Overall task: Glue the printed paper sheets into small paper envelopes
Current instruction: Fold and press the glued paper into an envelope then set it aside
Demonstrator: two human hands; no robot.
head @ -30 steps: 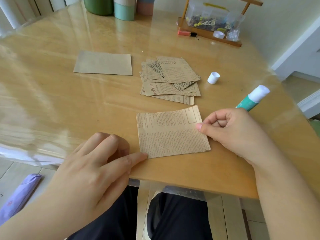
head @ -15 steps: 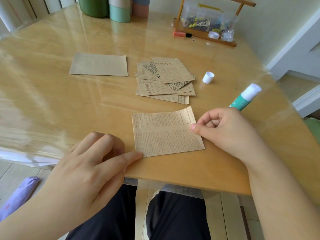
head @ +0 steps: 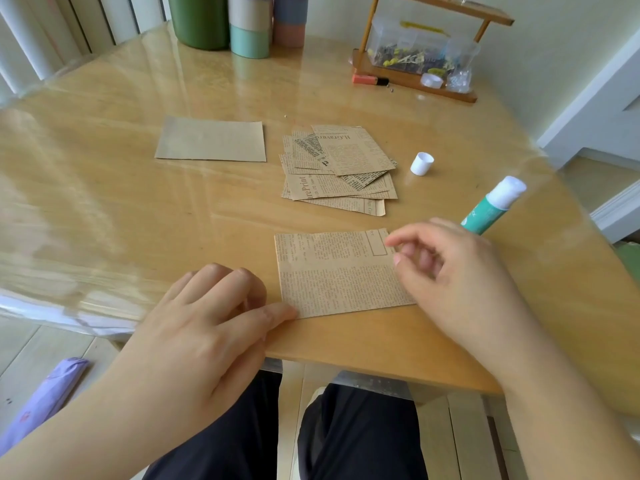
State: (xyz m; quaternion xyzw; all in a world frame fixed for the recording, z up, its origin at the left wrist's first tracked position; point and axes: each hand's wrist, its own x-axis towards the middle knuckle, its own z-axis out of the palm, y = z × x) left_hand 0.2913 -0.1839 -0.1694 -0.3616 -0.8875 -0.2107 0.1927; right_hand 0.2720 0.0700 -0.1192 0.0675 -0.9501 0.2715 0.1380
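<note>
A folded printed paper sheet (head: 341, 271) lies flat near the table's front edge. My left hand (head: 207, 327) rests on the table to its left, the index fingertip touching the sheet's lower left corner and the other fingers loosely bent. My right hand (head: 450, 275) hovers over the sheet's right edge, its thumb and index finger slightly apart and blurred. A teal glue stick (head: 491, 206) with a white end sticks out behind that hand, gripped by its back fingers. A pile of several printed sheets (head: 339, 168) lies farther back, and a plain brown envelope (head: 211, 138) to the left of the pile.
The white glue cap (head: 421, 163) stands right of the pile. At the back are coloured cylinders (head: 249, 26) and a wooden stand (head: 415, 81) with a clear box of small items. The table's front edge (head: 381, 372) runs just below the sheet.
My right thumb has lifted off the sheet's right edge and the fingers have loosened above it. My left hand and the sheet have stayed in place.
</note>
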